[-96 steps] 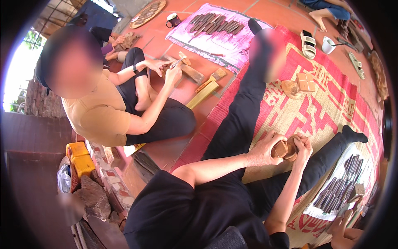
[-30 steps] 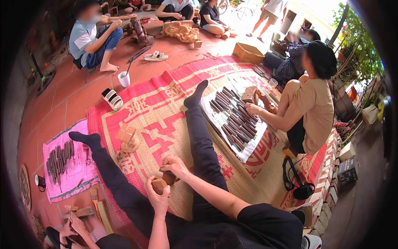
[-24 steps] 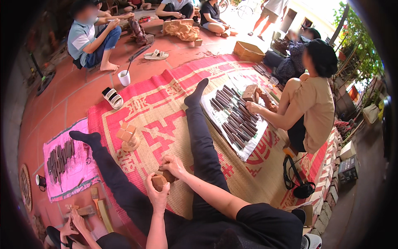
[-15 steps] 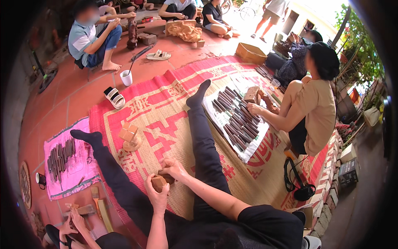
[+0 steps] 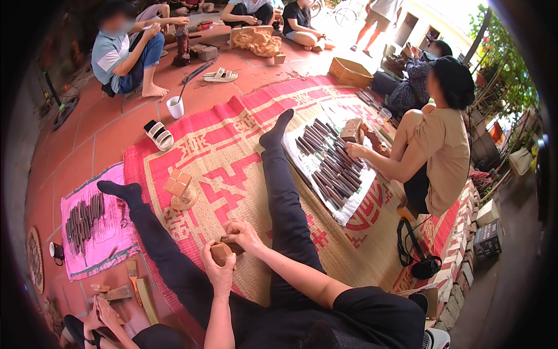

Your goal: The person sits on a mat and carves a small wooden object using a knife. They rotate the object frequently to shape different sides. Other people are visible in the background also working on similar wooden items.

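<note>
Between my outstretched legs, my left hand [image 5: 220, 276] is wrapped round a small brown wooden block [image 5: 221, 253] with faceted sides. Close against the block's far right side, my right hand [image 5: 244, 235] pinches a dark brown piece [image 5: 235, 248]. That piece looks thin and curved, but its kind is too small to make out. Whether it touches the block is hidden by the fingers. Further off on the mat, beyond my left hand, a pale wooden cube [image 5: 178, 182] rests on a round wooden piece [image 5: 185, 200].
A red and straw mat [image 5: 244, 168] lies under me. Dark chisel-like tools cover a white cloth [image 5: 354, 200] at right, beside a crouching person [image 5: 447, 151], and a pink cloth [image 5: 110, 232] at left. A brush [image 5: 133, 273] and another person's hands [image 5: 103, 317] are at lower left.
My hands stay in nearly the same place, with the right hand shifted slightly along the block. The other person's hands at lower left have drawn closer together. The view has tilted slightly.
</note>
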Demonstrator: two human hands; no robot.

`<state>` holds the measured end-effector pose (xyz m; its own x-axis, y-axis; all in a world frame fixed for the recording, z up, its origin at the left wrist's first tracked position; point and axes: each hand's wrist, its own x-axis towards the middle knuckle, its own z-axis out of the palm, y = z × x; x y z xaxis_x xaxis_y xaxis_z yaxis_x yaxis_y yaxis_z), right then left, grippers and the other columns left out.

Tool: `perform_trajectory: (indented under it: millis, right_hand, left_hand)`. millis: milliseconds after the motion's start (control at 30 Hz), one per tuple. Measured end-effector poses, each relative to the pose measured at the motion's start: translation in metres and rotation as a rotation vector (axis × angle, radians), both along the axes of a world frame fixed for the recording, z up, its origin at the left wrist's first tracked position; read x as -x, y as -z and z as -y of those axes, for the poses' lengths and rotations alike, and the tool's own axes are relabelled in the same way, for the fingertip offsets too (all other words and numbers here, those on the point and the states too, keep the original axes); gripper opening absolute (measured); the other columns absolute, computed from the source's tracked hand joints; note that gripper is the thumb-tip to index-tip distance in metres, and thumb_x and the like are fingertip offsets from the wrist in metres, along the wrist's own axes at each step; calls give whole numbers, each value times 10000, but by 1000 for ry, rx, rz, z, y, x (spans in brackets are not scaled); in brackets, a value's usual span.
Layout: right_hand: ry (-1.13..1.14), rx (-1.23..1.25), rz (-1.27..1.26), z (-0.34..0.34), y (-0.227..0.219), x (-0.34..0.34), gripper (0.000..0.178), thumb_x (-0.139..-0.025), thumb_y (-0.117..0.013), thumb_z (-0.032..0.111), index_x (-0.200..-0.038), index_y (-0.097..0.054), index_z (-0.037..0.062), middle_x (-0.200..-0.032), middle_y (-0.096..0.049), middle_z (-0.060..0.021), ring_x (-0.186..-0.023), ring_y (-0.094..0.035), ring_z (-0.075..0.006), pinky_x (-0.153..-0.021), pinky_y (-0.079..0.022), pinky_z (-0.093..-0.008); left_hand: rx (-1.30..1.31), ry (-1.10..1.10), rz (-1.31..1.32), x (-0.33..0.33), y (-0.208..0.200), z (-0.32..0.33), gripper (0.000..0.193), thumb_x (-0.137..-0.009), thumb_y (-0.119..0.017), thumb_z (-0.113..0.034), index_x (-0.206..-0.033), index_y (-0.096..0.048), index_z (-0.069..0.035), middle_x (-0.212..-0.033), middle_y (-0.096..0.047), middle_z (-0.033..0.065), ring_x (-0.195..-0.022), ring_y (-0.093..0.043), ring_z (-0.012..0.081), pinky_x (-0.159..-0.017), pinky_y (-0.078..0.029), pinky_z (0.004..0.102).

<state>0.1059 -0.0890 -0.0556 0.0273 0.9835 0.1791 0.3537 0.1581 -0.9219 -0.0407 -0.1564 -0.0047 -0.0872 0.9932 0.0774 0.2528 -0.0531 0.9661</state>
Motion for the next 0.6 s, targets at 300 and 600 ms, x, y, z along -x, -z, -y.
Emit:
perform_trajectory:
  millis: [300,600]
  right_hand:
    - [29,229,-293,-9,8,-14,158,-750,-774,61,-740,-621,21,-1038,-652,-75,-815,-635,-174,-775,-507,-306]
    - [95,326,-89,-19,-1,-9,178,-738,-776,98,-733,-612,28,-1029,-664,-75,-848,-634,-223,-773,-489,-350]
  left_hand:
    - [20,23,-6,-4,0,6,633,-741,-740,-153,-1309,-476,-58,-1208,-473,121,-1138,-509,263,-1006,-420,396]
    - [39,25,26,-5,-3,-2,630,-748,-731,-159,-1310,-468,-49,-1218,-465,109,-1148,-488,242,-1016,-401,383]
